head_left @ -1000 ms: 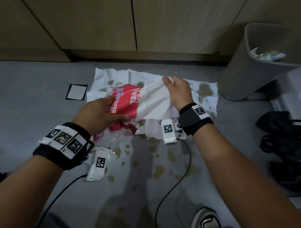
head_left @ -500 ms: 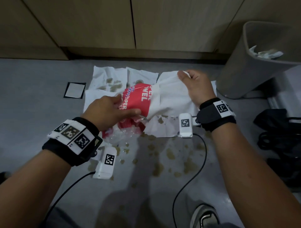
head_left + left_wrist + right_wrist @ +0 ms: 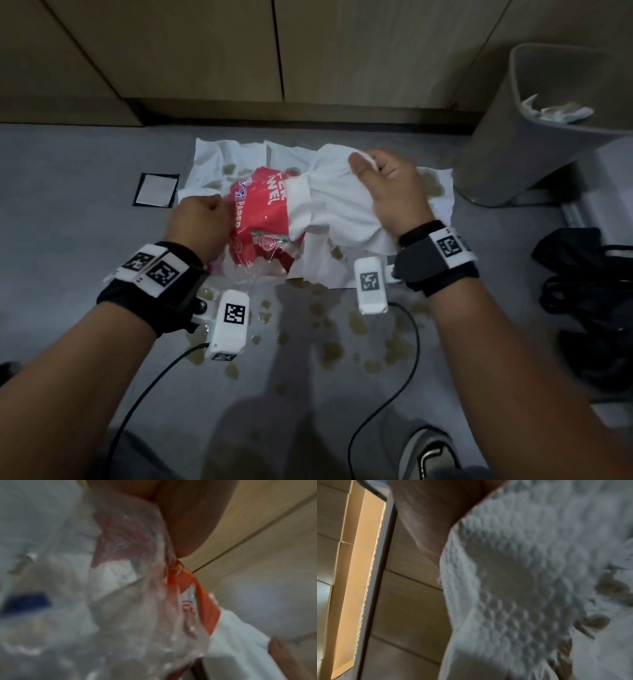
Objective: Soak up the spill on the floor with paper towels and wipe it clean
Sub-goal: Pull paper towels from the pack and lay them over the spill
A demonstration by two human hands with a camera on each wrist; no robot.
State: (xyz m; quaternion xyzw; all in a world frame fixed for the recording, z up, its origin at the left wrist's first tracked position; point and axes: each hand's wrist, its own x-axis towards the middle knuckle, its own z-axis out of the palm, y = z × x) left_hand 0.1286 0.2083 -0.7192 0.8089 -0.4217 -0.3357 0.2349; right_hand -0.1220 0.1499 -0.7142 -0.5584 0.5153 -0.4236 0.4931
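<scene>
Red-and-clear towel pack [image 3: 263, 219], white embossed paper towel [image 3: 337, 205] — brownish spill [image 3: 329, 349], grey floor [image 3: 68, 219].

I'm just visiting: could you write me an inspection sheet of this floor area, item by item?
Surface: grey floor, brown spill drops near the person.
Job's things: red paper towel pack; white towel coming out; stained sheets laid flat.
Clutter: dark-framed square; black bag.
Grippers: left hand grips pack; right hand pinches towel.
Cables: black wrist leads.
Surroundings: wooden cabinets; bin holding used towels.
</scene>
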